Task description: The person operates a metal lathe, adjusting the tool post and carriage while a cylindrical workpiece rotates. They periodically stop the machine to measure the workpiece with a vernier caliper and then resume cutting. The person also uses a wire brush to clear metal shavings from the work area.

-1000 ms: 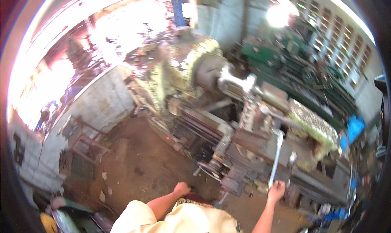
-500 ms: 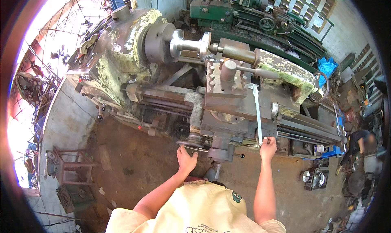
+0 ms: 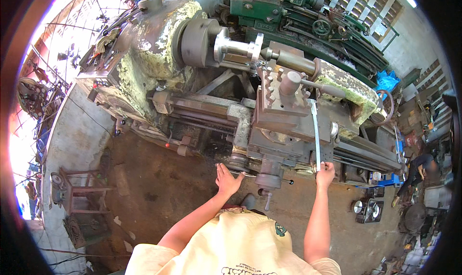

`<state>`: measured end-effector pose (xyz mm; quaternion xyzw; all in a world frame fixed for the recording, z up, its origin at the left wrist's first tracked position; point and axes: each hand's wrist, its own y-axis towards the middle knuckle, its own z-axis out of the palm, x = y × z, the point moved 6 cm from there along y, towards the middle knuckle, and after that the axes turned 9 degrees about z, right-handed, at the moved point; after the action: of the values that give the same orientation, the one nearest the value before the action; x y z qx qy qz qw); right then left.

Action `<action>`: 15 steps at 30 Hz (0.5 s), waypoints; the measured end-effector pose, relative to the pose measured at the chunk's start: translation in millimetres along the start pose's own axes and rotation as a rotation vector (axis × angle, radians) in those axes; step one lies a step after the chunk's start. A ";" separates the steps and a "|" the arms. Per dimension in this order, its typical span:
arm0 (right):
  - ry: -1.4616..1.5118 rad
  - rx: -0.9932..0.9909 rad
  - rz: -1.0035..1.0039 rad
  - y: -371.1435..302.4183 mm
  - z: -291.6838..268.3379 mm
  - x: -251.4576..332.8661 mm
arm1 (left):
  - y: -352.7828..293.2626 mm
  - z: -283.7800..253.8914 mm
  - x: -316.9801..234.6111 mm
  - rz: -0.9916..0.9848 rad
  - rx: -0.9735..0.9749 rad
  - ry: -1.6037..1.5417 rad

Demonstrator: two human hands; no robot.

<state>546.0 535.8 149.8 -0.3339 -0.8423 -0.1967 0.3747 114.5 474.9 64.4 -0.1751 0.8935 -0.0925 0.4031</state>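
Note:
A long silver caliper [image 3: 316,133] lies across the carriage of a worn lathe, its jaws next to the tool post [image 3: 290,84]. My right hand [image 3: 326,174] is closed on its near end. At the front of the carriage, my left hand [image 3: 228,180] has its fingers stretched and thumb apart, beside the rim of a handwheel [image 3: 237,167]; whether it touches the rim I cannot tell. A shiny flanged metal workpiece [image 3: 239,48] sits between the grey chuck [image 3: 199,42] and the tailstock [image 3: 293,62].
A lever with a black knob [image 3: 291,182] and a crank handle [image 3: 268,201] stick out between my arms. Behind stands a green lathe [image 3: 260,12]. A rusty stand [image 3: 86,193] is at left, a black crate [image 3: 369,210] at right. Another person [image 3: 415,176] bends at far right.
The lathe sits further right in the picture as the view has shifted. My left fingers have straightened and spread at the handwheel. My right hand keeps its hold on the caliper.

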 end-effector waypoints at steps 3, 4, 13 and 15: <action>0.002 0.014 0.038 3.5 2.4 -6.0 | 5.0 3.1 1.2 -0.023 0.063 0.037; 0.001 0.013 0.053 4.8 3.3 -8.8 | 6.1 3.5 1.8 -0.024 0.072 0.045; 0.052 0.036 0.167 13.0 8.8 -31.2 | 14.4 5.8 11.0 -0.055 0.075 0.024; 0.094 0.033 0.188 14.5 10.8 -35.8 | 15.0 6.2 11.2 -0.056 0.077 0.013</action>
<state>568.7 537.4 116.7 -0.3955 -0.7918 -0.1624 0.4361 108.7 484.2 48.1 -0.1839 0.8865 -0.1391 0.4011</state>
